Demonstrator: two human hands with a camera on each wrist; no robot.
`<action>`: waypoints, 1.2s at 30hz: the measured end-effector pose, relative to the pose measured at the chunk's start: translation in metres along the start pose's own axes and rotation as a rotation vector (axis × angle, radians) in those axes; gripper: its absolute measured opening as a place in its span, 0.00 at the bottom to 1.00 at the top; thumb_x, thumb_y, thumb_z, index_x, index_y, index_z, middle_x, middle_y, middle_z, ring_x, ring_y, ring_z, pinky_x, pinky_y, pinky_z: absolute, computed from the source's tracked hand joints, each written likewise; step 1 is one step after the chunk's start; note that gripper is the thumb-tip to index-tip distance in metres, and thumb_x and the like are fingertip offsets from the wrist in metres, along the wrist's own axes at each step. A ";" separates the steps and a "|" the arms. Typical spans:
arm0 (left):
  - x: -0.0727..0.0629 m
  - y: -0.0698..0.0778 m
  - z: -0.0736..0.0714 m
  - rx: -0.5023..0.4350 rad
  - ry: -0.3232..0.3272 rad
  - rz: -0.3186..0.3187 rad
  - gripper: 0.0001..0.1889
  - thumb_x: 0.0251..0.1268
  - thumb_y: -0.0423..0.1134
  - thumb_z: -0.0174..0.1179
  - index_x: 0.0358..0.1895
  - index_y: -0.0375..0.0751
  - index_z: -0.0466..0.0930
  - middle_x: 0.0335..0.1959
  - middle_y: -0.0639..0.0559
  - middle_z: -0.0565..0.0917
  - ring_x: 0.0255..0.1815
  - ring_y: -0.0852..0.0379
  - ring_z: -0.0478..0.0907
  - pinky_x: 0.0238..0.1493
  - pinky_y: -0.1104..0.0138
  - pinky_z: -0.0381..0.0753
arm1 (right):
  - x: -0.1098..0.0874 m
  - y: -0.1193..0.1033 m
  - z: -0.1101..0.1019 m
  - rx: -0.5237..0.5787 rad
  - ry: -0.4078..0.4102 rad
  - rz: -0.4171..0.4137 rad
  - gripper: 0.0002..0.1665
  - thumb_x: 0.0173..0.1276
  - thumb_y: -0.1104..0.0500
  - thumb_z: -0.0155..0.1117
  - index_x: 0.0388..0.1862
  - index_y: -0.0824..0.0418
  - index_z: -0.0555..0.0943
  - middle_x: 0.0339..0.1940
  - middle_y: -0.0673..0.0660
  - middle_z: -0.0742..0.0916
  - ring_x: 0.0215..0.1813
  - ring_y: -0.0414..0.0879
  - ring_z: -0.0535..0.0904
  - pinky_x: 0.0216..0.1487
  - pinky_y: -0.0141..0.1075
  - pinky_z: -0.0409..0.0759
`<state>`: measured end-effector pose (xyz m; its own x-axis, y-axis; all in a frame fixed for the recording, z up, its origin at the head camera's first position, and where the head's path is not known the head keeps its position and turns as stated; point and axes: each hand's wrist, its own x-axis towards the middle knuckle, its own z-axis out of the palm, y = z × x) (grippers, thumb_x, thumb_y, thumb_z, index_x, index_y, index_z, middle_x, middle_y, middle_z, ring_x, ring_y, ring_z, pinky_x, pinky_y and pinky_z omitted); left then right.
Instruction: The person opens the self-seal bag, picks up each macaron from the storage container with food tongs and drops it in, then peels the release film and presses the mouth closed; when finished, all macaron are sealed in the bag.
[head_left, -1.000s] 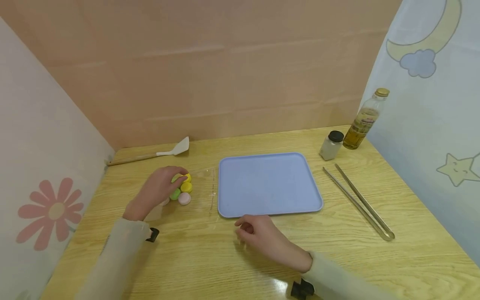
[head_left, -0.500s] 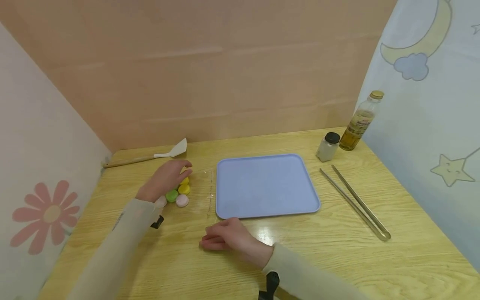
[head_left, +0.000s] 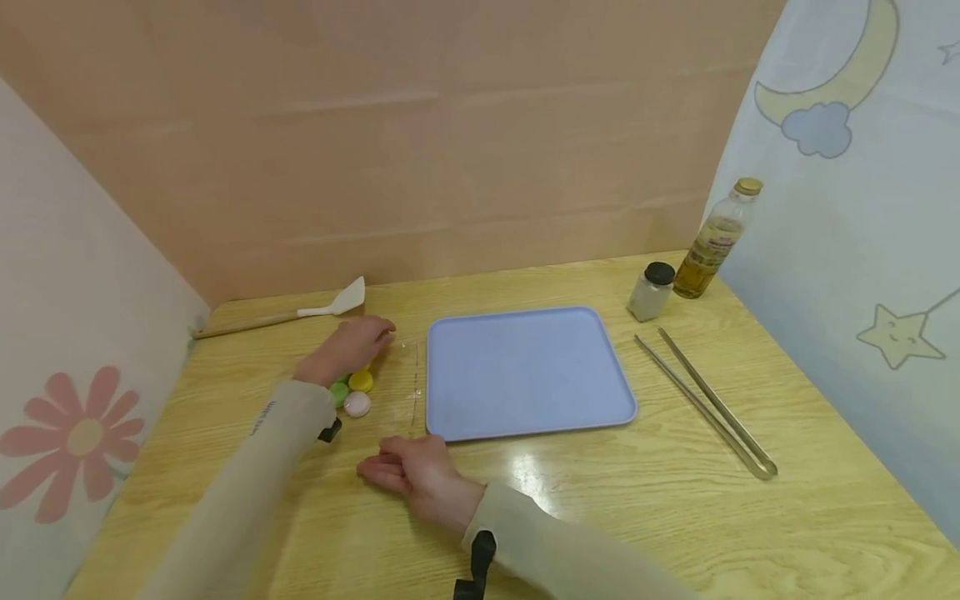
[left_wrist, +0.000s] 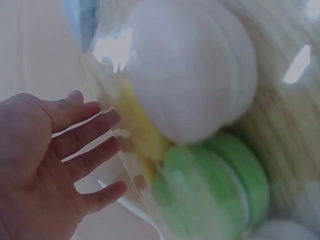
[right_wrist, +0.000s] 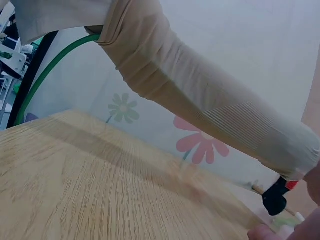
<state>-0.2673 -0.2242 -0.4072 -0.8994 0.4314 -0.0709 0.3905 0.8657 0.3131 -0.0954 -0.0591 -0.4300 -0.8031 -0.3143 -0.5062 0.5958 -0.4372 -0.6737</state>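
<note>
Several macarons lie in a clear plastic package (head_left: pixel 405 392) left of the blue tray: a yellow macaron (head_left: pixel 362 382), a green macaron (head_left: pixel 339 392) and a pale pink macaron (head_left: pixel 357 405) show. My left hand (head_left: pixel 348 348) is at the package's far side, partly covering the macarons. In the left wrist view, the left hand (left_wrist: pixel 65 155) has its fingers spread at the clear plastic; a firm grip is not visible. My right hand (head_left: pixel 416 479) is in front of the package's near edge, fingers loosely extended and holding nothing visible.
The blue tray (head_left: pixel 525 375) lies right of the package. Metal tongs (head_left: pixel 708 404), a black-lidded jar (head_left: pixel 650 293) and an oil bottle (head_left: pixel 708 250) are on the right. A spatula (head_left: pixel 285 315) lies at the back left. Fabric walls enclose the table (head_left: pixel 600 517).
My right hand has moved left from below the tray towards the package's near edge. The left hand has moved from over the macarons to the package's far side, its fingers loosened.
</note>
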 end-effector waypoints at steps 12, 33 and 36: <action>0.003 0.001 -0.001 -0.009 0.007 0.033 0.10 0.77 0.32 0.57 0.51 0.34 0.85 0.49 0.42 0.85 0.54 0.41 0.79 0.60 0.42 0.72 | 0.010 0.010 0.021 0.054 0.132 -0.060 0.12 0.72 0.72 0.59 0.49 0.82 0.75 0.36 0.74 0.86 0.43 0.62 0.87 0.44 0.45 0.85; -0.008 -0.015 -0.005 -0.141 0.059 -0.032 0.07 0.81 0.34 0.50 0.45 0.35 0.77 0.36 0.46 0.81 0.33 0.51 0.73 0.40 0.57 0.74 | 0.011 0.009 0.024 -0.009 0.165 -0.137 0.10 0.70 0.74 0.59 0.47 0.80 0.77 0.32 0.70 0.87 0.38 0.60 0.88 0.39 0.43 0.86; -0.011 -0.021 -0.008 -0.155 0.093 -0.028 0.09 0.82 0.35 0.48 0.45 0.34 0.76 0.37 0.44 0.81 0.34 0.51 0.73 0.41 0.56 0.73 | 0.012 0.007 0.024 -0.059 0.179 -0.178 0.07 0.68 0.75 0.59 0.44 0.78 0.79 0.31 0.69 0.87 0.36 0.58 0.89 0.38 0.42 0.86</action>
<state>-0.2667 -0.2493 -0.4057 -0.9266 0.3759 0.0041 0.3365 0.8245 0.4550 -0.1015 -0.0859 -0.4279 -0.8842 -0.0802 -0.4602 0.4485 -0.4211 -0.7884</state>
